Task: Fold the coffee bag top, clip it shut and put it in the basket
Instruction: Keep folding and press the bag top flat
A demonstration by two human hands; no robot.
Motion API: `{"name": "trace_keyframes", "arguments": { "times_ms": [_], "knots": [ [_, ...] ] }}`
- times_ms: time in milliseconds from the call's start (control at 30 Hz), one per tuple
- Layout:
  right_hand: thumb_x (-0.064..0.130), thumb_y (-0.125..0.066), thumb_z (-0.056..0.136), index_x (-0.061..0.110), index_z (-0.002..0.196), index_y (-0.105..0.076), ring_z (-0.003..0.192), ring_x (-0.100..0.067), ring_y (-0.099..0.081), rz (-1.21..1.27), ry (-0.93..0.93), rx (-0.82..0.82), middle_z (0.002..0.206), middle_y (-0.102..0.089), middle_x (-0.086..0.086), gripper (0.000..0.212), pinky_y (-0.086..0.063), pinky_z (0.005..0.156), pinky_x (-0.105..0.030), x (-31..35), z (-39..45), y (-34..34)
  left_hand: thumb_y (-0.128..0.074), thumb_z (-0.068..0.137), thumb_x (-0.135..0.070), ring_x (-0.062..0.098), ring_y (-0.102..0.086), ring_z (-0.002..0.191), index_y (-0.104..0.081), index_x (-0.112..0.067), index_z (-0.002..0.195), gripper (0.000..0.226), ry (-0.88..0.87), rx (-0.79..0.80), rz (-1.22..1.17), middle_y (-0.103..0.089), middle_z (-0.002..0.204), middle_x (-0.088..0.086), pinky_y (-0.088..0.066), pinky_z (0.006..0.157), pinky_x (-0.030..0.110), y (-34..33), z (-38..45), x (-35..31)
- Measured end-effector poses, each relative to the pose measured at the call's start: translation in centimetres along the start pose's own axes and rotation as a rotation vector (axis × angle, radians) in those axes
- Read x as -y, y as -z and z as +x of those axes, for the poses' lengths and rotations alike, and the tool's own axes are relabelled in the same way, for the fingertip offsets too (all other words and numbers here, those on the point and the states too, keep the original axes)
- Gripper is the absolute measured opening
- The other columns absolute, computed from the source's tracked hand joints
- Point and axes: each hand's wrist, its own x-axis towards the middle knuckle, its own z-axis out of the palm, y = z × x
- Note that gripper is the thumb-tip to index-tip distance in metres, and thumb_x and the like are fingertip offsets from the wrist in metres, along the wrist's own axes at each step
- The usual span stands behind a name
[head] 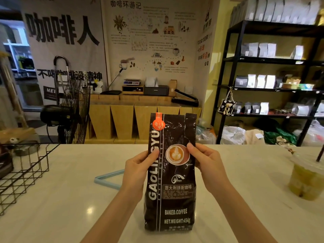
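Coffee bag (171, 172) upright on table (70, 207), gripped by left hand (138, 167) and right hand (206, 160)

Both forearms come into view bare, with no sleeve reaching as far as the wrists or elbows that show. The left hand (138, 165) and the right hand (206, 160) wear no gloves, and I make out no ring, watch or bracelet, though the picture is soft there. The fingernails look short and unpainted.
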Motion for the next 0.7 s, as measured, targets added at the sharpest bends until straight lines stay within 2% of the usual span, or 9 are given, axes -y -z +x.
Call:
{"name": "trace_keyframes", "arguments": {
  "times_ms": [67,200,300,400,600,667,700],
  "knots": [
    [0.016,-0.057,0.086,0.017,0.076,-0.074,0.068,-0.009,-0.068,0.001,-0.006,0.000,0.069,-0.075,0.003,0.020,-0.051,0.058,-0.017,0.1,0.0,0.2,-0.063,0.078,-0.020,0.020,-0.072,0.067,-0.073,-0.009,0.077,0.015,-0.019,-0.025,-0.052,-0.076,0.075,0.010,-0.057,0.054,0.027,-0.4,0.0,0.2],
    [0.019,-0.057,0.085,0.013,0.080,-0.073,0.069,-0.012,-0.068,0.011,-0.035,0.005,0.073,-0.075,-0.001,0.018,-0.050,0.058,-0.018,0.1,-0.1,0.4,-0.063,0.075,-0.021,0.022,-0.072,0.065,-0.072,-0.006,0.077,0.017,-0.030,-0.023,-0.091,-0.075,0.073,0.012,-0.058,0.055,0.029,-0.7,0.1,0.3],
    [0.021,-0.055,0.087,0.019,0.095,-0.070,0.078,-0.014,-0.070,-0.057,-0.004,0.017,0.081,-0.076,-0.001,0.017,-0.051,0.061,-0.017,0.1,-0.2,0.3,-0.059,0.080,-0.016,0.017,-0.071,0.066,-0.071,-0.009,0.084,0.015,-0.072,-0.002,-0.075,-0.075,0.073,0.006,-0.057,0.054,0.026,-0.4,0.2,-0.1],
    [0.020,-0.053,0.088,0.028,0.108,-0.058,0.079,-0.009,-0.071,-0.074,0.047,0.034,0.080,-0.076,0.006,0.022,-0.051,0.060,-0.014,0.3,-0.4,0.1,-0.057,0.083,-0.015,0.011,-0.071,0.068,-0.068,-0.019,0.087,0.013,-0.147,0.016,-0.003,-0.076,0.073,-0.002,-0.057,0.057,0.022,-0.5,0.2,-0.8],
    [0.026,-0.062,0.075,0.025,0.089,-0.067,0.079,-0.011,-0.071,0.004,0.126,0.021,0.080,-0.076,0.006,0.015,-0.055,0.064,-0.018,0.4,-0.6,-1.0,-0.060,0.080,-0.028,0.015,-0.071,0.065,-0.071,-0.022,0.072,0.014,-0.240,-0.105,0.019,-0.075,0.068,0.000,-0.058,0.056,0.024,-1.4,-0.1,-1.0],
    [0.018,-0.061,0.080,0.023,0.099,-0.064,0.074,-0.013,-0.072,0.033,0.133,-0.002,0.077,-0.076,0.003,0.020,-0.055,0.061,-0.020,0.6,-0.5,-1.0,-0.060,0.081,-0.024,0.014,-0.071,0.063,-0.070,-0.026,0.080,0.010,-0.277,-0.141,0.011,-0.075,0.064,-0.002,-0.057,0.054,0.024,-1.6,-0.2,-1.2],
    [0.015,-0.060,0.082,0.024,0.108,-0.059,0.072,-0.014,-0.072,0.041,0.143,-0.009,0.075,-0.076,0.002,0.028,-0.055,0.059,-0.020,0.7,-0.4,-1.0,-0.060,0.082,-0.021,0.015,-0.071,0.063,-0.067,-0.029,0.092,0.015,-0.298,-0.161,0.020,-0.074,0.062,-0.002,-0.057,0.054,0.025,-1.7,-0.3,-1.2]
  ]
}}
